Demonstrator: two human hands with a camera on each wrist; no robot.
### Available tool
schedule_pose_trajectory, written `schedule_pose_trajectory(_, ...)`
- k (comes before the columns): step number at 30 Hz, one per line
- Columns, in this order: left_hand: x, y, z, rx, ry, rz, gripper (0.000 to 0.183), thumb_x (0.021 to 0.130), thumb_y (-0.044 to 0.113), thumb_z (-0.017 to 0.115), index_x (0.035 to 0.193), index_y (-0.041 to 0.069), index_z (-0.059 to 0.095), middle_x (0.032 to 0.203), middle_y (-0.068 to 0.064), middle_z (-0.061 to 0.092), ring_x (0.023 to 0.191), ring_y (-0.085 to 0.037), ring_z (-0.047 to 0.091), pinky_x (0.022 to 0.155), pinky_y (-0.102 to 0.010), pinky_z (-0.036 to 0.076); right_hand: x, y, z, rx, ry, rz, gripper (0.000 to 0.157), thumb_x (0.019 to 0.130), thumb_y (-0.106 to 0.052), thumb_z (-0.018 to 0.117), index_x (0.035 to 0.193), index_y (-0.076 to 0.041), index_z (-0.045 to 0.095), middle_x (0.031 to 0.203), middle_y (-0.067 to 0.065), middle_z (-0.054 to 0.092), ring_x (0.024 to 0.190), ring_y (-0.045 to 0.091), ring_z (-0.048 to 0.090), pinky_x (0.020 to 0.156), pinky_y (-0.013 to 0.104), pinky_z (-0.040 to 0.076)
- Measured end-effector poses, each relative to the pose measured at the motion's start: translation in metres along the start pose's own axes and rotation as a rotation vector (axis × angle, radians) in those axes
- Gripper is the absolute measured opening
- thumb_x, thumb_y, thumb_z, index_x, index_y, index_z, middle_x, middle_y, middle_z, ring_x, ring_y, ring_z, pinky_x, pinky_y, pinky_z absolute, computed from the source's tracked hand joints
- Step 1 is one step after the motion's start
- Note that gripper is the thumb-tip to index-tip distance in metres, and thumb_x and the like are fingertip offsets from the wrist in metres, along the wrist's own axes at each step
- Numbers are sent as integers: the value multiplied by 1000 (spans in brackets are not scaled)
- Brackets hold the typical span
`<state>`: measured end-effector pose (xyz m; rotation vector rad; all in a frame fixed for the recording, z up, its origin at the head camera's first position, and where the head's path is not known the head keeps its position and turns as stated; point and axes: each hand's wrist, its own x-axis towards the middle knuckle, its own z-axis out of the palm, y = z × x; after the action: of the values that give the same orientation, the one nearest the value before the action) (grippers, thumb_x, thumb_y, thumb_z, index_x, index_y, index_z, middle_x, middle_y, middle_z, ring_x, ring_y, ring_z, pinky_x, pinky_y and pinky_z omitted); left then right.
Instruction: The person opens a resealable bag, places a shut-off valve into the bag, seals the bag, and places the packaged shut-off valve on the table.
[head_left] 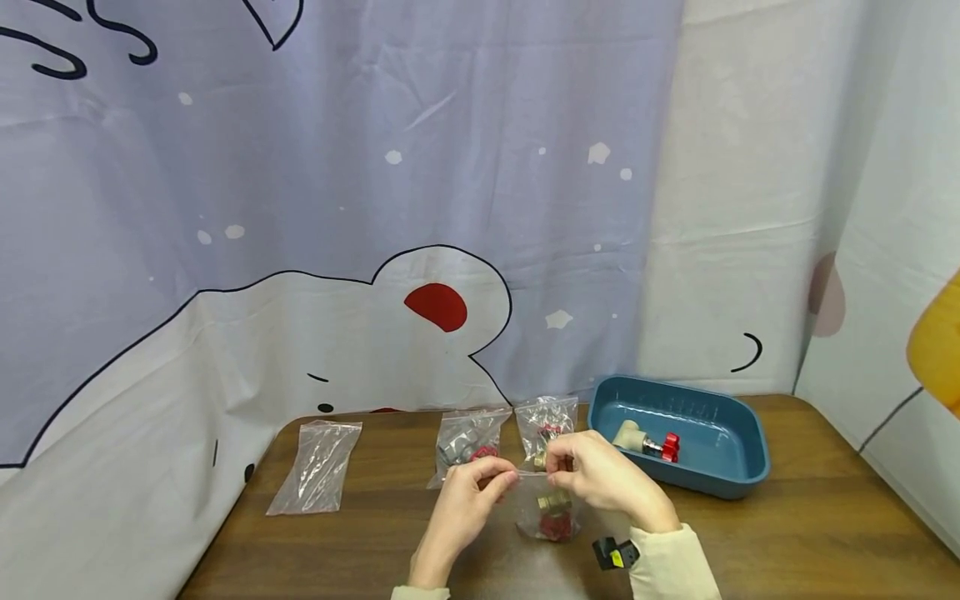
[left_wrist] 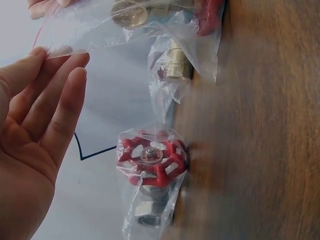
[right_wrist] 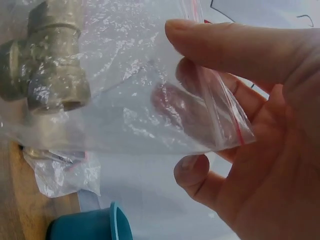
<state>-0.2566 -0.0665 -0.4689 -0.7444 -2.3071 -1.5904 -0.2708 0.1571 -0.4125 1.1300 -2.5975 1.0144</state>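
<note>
A clear zip bag (right_wrist: 125, 120) hangs between the two hands, its mouth strip at the top. My left hand (head_left: 459, 512) pinches the left end of that strip between thumb and fingers. At the right end, my right hand (head_left: 603, 479) pinches the plastic with its thumb on the near face and fingers behind. Inside the bag lies a brass valve (head_left: 555, 502) with a red handle (left_wrist: 210, 17) at the bottom, close over the wooden table (head_left: 397, 533).
Behind the hands lie a bagged grey valve with a red handwheel (left_wrist: 150, 155) and another bagged brass valve (head_left: 547, 429). A blue tray (head_left: 727, 482) at right holds a cream valve (head_left: 633, 435) with a red handle. A flat clear bag (head_left: 318, 467) lies at left.
</note>
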Motion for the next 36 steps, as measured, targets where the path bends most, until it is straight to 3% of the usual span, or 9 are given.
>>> schedule_pose_trajectory(7,0,-2,0,7,0,-14,13,93,18,66,92,6,72,80,-2,71,66,-17,66,60,-26,55,0,-1,-1,27,-27,38,20,82,-5,76,76,-19,63,67,-15,51,62,1,48,55,22,43)
schedule_pose_trajectory(16,-2,0,0,14,-4,-13,10,93,18,66,91,9,72,80,1,70,65,-25,67,60,-26,55,0,0,2,16,-10,10,22,81,-4,76,74,-20,64,67,-17,52,63,0,48,56,22,43)
schedule_pose_trajectory(26,1,-2,-1,22,3,-10,12,93,18,66,92,8,72,81,-8,71,64,-10,63,59,-26,55,1,-2,-5,11,-56,88,20,81,-4,74,75,-19,64,66,-16,53,62,0,48,56,22,43)
schedule_pose_trajectory(33,0,0,0,16,2,-6,13,93,18,66,92,7,72,80,-4,70,63,-28,66,59,-26,54,-2,2,-4,27,-13,56,23,79,-6,79,71,-21,63,66,-16,54,61,0,48,54,22,43)
schedule_pose_trajectory(36,0,0,0,15,0,-12,12,93,17,66,92,6,72,81,-8,71,64,-28,66,59,-26,54,-2,1,-3,9,0,31,25,79,-4,77,70,-21,61,66,-16,51,62,0,47,55,22,42)
